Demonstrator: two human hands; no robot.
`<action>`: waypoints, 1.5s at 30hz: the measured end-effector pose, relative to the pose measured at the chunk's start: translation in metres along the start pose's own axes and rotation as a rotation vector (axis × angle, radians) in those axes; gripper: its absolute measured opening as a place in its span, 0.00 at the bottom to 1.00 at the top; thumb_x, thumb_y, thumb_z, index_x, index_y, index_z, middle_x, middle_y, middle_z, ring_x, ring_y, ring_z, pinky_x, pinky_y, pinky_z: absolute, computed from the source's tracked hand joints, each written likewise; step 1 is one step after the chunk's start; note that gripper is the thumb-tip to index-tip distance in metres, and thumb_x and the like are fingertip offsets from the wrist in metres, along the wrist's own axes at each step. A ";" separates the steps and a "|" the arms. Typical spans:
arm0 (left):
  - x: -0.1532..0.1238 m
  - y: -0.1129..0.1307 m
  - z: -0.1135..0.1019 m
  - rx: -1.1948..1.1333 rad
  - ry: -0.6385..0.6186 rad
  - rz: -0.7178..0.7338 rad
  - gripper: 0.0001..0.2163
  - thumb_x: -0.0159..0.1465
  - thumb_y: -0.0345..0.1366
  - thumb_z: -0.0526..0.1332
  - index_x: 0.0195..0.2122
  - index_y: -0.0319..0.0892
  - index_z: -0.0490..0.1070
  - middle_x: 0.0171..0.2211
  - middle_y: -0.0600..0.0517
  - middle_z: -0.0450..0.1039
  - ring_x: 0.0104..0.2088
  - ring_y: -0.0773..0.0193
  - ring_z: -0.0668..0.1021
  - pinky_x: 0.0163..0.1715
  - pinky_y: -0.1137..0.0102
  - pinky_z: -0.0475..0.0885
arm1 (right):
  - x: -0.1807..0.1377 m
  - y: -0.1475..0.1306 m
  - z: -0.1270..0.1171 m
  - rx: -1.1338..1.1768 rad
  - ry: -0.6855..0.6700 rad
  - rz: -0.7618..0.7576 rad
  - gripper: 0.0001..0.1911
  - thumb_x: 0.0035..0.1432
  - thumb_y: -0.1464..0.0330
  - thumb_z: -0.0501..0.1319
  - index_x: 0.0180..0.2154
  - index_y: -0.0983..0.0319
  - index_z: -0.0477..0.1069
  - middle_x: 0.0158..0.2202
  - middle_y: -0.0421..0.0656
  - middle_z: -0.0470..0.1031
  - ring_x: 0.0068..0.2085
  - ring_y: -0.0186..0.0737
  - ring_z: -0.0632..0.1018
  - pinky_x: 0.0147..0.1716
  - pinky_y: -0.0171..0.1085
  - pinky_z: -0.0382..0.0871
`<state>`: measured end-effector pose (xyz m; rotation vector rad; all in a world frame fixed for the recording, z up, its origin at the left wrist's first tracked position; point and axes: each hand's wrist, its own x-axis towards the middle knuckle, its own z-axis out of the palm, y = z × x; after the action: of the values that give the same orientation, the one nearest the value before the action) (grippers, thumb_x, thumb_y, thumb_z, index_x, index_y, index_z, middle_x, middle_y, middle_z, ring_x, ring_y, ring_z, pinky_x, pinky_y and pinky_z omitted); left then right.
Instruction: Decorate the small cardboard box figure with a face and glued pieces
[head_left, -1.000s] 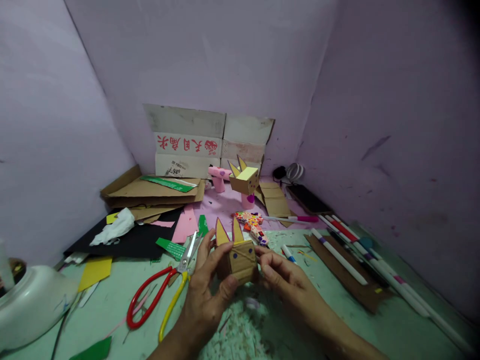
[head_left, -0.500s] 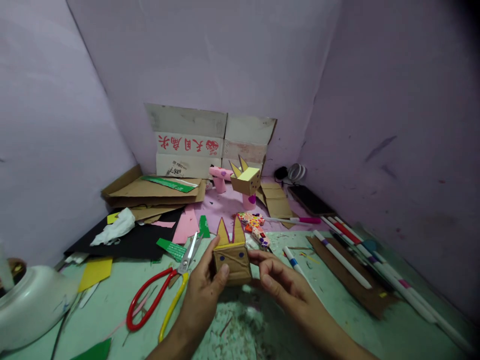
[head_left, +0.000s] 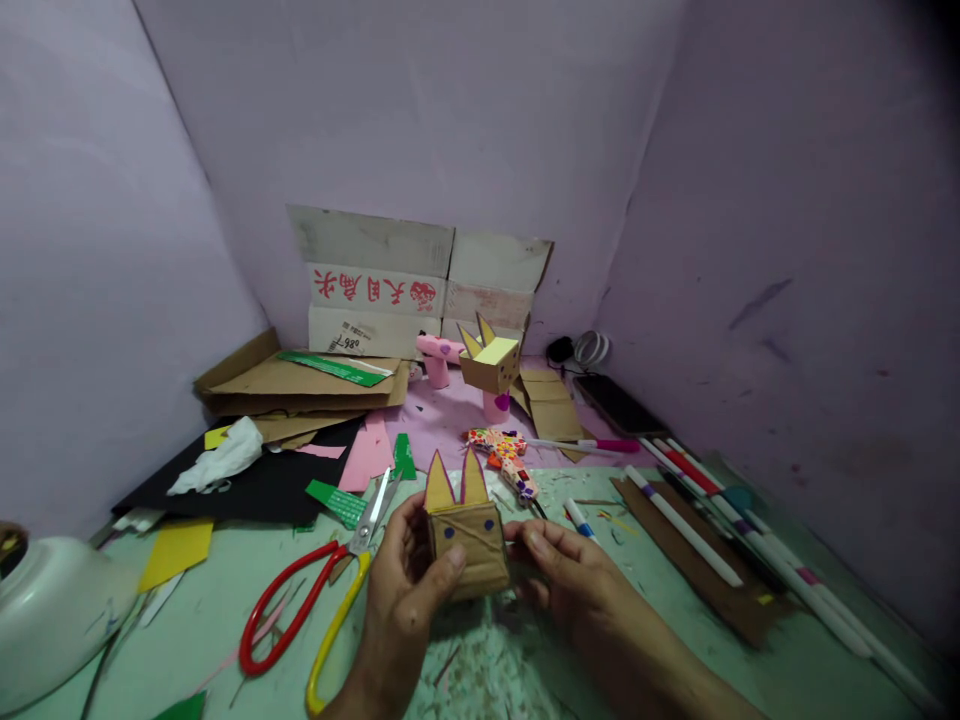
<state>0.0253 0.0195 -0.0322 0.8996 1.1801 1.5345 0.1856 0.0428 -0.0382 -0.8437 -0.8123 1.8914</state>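
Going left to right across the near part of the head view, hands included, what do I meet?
Round white object, yellow paper, scissors, left hand, eared box, right hand, brown strip.

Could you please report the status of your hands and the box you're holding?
Left hand gripping box. Right hand close at its other side, contact unclear. Box roughly upright, ears up. Scissors lying beside left hand.
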 end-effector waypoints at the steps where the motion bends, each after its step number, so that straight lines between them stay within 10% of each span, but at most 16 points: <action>1: -0.002 0.001 0.001 0.000 0.007 -0.006 0.29 0.49 0.41 0.69 0.51 0.37 0.62 0.44 0.44 0.76 0.45 0.51 0.77 0.42 0.65 0.72 | 0.000 0.000 0.001 0.017 -0.005 0.006 0.12 0.51 0.60 0.68 0.33 0.62 0.76 0.29 0.41 0.74 0.27 0.33 0.72 0.28 0.32 0.67; 23: -0.017 0.004 0.014 0.013 -0.021 -0.137 0.31 0.47 0.40 0.67 0.51 0.40 0.58 0.45 0.43 0.73 0.46 0.48 0.75 0.45 0.60 0.69 | 0.000 0.006 -0.008 -0.107 0.106 0.011 0.19 0.45 0.54 0.70 0.27 0.63 0.71 0.19 0.35 0.64 0.21 0.30 0.62 0.22 0.30 0.56; 37: -0.017 0.004 0.012 0.059 -0.067 -0.121 0.29 0.49 0.39 0.66 0.51 0.40 0.57 0.45 0.42 0.72 0.45 0.47 0.75 0.46 0.56 0.69 | -0.006 -0.009 0.006 -0.765 0.168 -0.508 0.08 0.53 0.65 0.62 0.24 0.59 0.71 0.30 0.42 0.69 0.35 0.43 0.70 0.32 0.36 0.62; 45: -0.017 0.004 0.012 0.033 -0.059 -0.132 0.29 0.48 0.38 0.67 0.50 0.40 0.60 0.46 0.43 0.72 0.47 0.47 0.75 0.45 0.59 0.69 | -0.002 -0.004 0.001 -0.389 0.203 -0.202 0.17 0.42 0.60 0.71 0.28 0.60 0.66 0.23 0.36 0.67 0.26 0.35 0.67 0.26 0.33 0.60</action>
<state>0.0400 0.0059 -0.0250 0.8655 1.2018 1.3771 0.1875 0.0424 -0.0342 -1.1231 -1.1115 1.4652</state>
